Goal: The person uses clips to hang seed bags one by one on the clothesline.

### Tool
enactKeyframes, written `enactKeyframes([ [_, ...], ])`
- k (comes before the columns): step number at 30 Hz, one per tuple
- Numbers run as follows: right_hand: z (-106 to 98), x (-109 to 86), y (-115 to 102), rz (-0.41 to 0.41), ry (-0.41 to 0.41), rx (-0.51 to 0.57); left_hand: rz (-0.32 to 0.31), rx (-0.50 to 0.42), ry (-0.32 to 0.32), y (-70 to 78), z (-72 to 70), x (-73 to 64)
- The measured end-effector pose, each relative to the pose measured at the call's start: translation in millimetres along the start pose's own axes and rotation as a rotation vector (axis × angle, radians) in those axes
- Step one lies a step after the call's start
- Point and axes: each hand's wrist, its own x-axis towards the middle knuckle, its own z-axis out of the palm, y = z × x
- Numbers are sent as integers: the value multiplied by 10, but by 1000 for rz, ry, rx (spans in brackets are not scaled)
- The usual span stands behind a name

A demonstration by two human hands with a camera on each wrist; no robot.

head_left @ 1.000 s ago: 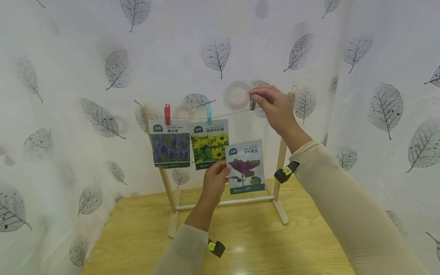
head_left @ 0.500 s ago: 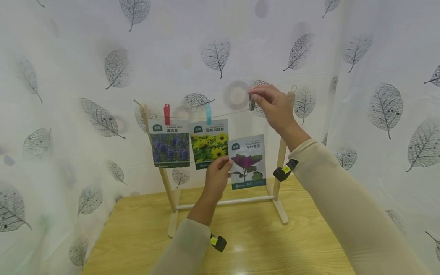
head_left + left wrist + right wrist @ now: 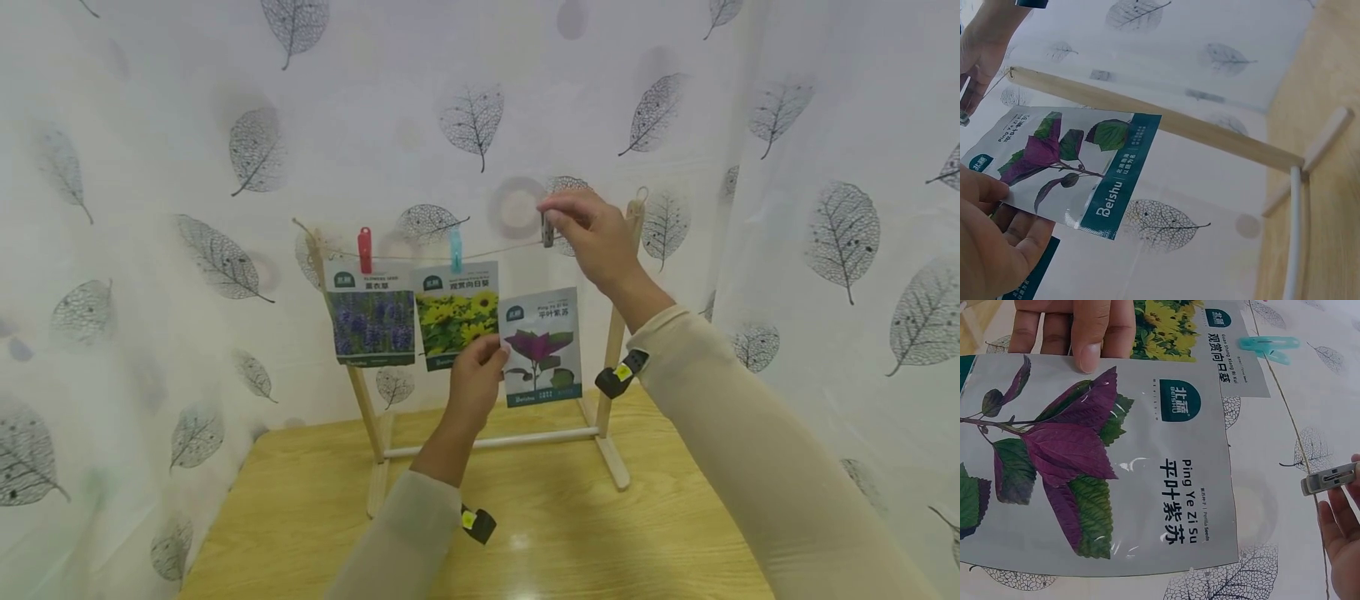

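Note:
My left hand (image 3: 476, 379) pinches the left edge of a seed packet (image 3: 542, 350) with a purple-leaved plant on it. The packet hangs a little below the twine (image 3: 1285, 397), apart from it. My right hand (image 3: 592, 233) pinches a grey clothespin (image 3: 1329, 479) at the twine; in the right wrist view the pin's nose lies across the string. Two packets hang on the twine to the left: a lavender packet (image 3: 372, 321) under a red clothespin (image 3: 365, 250), and a yellow-flower packet (image 3: 457, 304) under a light-blue clothespin (image 3: 456, 251).
The twine runs between two uprights of a wooden frame (image 3: 612, 358), joined low down by a white rod (image 3: 540, 437). It stands on a wood-grain table (image 3: 600, 533). Behind hangs a pale curtain (image 3: 375, 125) with leaf prints.
My left hand has raised the purple-leaved seed packet toward the twine and slightly right. My right hand, with the grey clothespin, has shifted slightly left.

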Motion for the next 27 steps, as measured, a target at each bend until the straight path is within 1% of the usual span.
enactKeyframes([
  [5,-3,4,26,1,1,-5,15,8,6,36,23,28],
  [11,-1,-23,-13,25,-6,-13,10,-10,3,64,33,32],
  [17,9,-11,57,42,-33,-10,27,-1,4,95,45,44],
  [20,18,-30,31,41,-30,-27,23,-12,0,108,48,57],
  [23,38,8,176,31,-19,-50,22,-20,-4,122,51,70],
  [27,53,77,396,25,-18,-48,27,-17,1,145,58,82],
])
